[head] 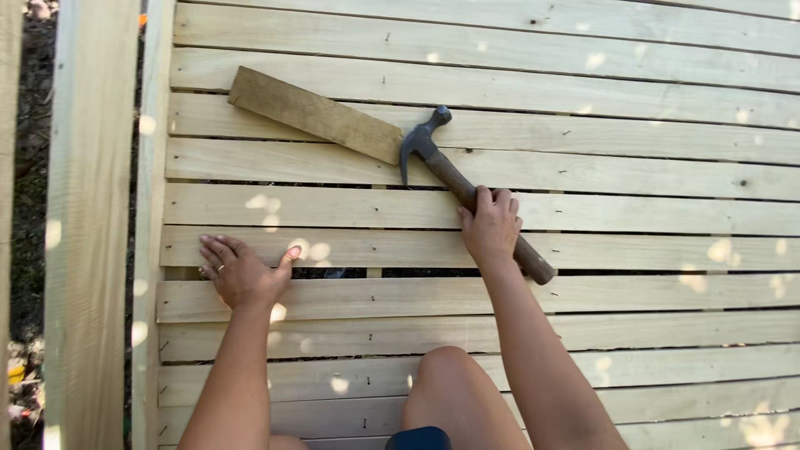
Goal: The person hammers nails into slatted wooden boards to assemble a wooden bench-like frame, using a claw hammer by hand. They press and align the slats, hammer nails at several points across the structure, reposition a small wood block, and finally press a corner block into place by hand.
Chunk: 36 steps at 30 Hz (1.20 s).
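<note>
My right hand (490, 225) grips the wooden handle of a claw hammer (442, 162). Its dark steel head touches the end of a short darker wood block (315, 113) lying slantwise on the pale slats. My left hand (240, 270) lies flat, fingers spread, on one of the slats (358, 250) beside a wider gap between boards. A ring shows on one finger. My bare knee (450, 375) rests on the slats below my hands.
The deck of pale nailed slats (583, 92) fills the view. A long side board (152, 208) borders it on the left, with another upright plank (87, 225) beyond. Ground with debris (25, 358) shows at far left.
</note>
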### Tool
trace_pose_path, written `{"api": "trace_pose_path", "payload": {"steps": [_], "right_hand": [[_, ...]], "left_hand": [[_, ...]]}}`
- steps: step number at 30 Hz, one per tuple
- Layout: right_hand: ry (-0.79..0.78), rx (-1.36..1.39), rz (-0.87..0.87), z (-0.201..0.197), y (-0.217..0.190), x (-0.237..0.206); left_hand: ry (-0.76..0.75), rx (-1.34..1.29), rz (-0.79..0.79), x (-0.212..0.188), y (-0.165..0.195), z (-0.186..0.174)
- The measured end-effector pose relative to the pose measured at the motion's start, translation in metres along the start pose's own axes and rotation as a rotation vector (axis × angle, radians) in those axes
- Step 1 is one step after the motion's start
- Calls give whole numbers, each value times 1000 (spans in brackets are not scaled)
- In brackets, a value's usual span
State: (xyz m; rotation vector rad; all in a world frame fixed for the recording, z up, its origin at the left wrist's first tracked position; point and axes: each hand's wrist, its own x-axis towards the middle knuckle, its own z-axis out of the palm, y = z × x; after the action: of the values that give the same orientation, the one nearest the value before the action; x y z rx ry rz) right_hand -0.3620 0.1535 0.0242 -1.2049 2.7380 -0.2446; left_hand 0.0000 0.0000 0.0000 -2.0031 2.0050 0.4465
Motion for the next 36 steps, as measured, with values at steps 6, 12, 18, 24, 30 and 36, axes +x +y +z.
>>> {"api": "trace_pose_path", "payload": {"steps": [6,12,18,24,30,36], "right_hand": [[3,-3,50,22,-7,-15],[-10,-120,31,27,-11,-17],[-78,-159,50,22,-20,-13],[-117,-188,62,23,-24,-13],[-96,-203,56,23,-24,-11],[-108,-200,62,24,-21,-12]], "left_hand": [[58,-28,52,-4,-10,15],[-38,35,21,-2,-6,2],[-219,151,-61,0,10,-33],[-328,243,-121,4,18,-45],[-352,291,-121,8,22,-46],[-349,304,-119,7,22,-44]]}}
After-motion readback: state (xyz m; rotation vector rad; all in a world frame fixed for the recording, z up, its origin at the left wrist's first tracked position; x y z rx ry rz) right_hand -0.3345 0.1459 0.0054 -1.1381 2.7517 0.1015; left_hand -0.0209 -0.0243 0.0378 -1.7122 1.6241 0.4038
